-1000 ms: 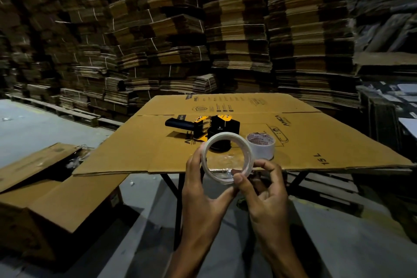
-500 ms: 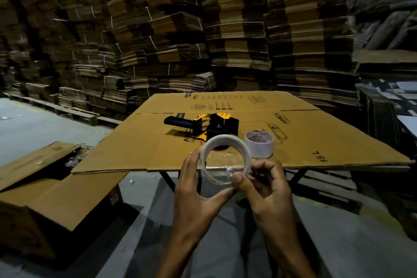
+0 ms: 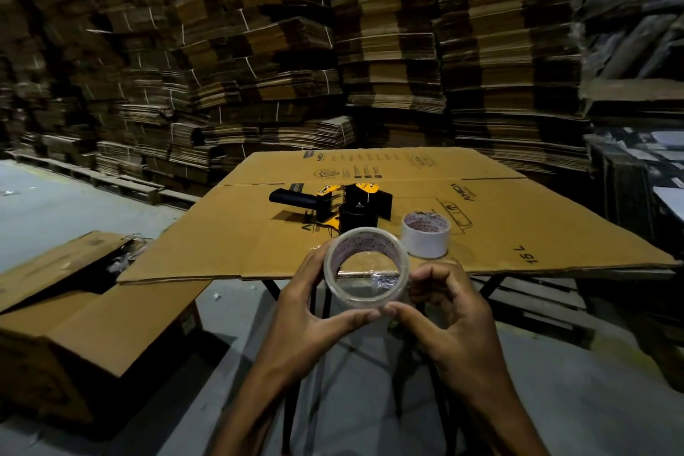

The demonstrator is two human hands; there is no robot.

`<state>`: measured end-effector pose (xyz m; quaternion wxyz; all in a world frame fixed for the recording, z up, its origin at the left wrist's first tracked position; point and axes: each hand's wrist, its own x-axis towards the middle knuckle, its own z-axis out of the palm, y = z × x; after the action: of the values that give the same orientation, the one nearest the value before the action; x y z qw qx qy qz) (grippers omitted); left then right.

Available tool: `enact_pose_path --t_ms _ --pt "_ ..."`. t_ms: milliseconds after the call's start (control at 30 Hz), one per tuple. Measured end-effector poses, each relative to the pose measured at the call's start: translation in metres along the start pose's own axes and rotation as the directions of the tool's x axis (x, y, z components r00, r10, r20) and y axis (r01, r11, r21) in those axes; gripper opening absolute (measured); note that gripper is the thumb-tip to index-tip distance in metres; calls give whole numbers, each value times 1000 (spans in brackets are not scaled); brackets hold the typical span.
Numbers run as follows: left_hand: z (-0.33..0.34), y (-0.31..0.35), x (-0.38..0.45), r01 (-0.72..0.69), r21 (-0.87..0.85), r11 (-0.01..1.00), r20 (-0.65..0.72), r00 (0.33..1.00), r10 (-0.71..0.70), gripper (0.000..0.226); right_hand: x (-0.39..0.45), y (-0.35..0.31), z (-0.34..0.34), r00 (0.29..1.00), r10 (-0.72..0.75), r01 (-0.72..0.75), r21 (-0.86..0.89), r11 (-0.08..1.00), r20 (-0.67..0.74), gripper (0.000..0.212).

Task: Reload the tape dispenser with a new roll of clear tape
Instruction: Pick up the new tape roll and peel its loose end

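Observation:
I hold a new roll of clear tape (image 3: 361,298) upright in front of the table's near edge. My left hand (image 3: 307,315) grips its left side and bottom, thumb under the rim. My right hand (image 3: 449,322) pinches the roll's lower right edge with thumb and curled fingers. A black and yellow tape dispenser (image 3: 333,205) lies on its side on the cardboard sheet (image 3: 518,226) behind the roll. An empty white tape core (image 3: 425,239) stands to the dispenser's right.
The flattened cardboard sheet covers a folding table with black legs (image 3: 322,307). An open cardboard box (image 3: 92,326) sits on the floor at the left. Tall stacks of flattened cartons (image 3: 370,48) fill the background, with pallets along the left floor.
The roll has tilted so its hole faces more upward. My right fingers slid from the roll's bottom inner rim to its lower right edge. The dispenser and core have not moved.

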<state>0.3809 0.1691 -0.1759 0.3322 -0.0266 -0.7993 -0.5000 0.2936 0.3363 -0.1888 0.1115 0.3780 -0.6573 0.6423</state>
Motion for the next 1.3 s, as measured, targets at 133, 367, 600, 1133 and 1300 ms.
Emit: enact_pose_path --t_ms 133,367,600,1133,1300 --pt "-4 -4 0 14 -7 1000 46 999 -14 80 -1 -1 -5 998 -24 24 -16 1000 50 36" --pt "-22 0 0 108 2 994 267 958 -105 86 8 -8 -20 950 20 -12 -25 1000 313 64" --pt "-22 0 -1 139 -77 987 260 959 -114 81 -3 -3 -9 994 18 -19 8 1000 110 52" --pt "-8 6 -10 147 -264 953 178 979 -101 68 -11 -10 -9 977 130 -149 107 983 170 87" --pt "12 4 -25 109 -340 934 -24 992 -124 47 -14 -6 -6 990 116 -120 50 992 75 88"
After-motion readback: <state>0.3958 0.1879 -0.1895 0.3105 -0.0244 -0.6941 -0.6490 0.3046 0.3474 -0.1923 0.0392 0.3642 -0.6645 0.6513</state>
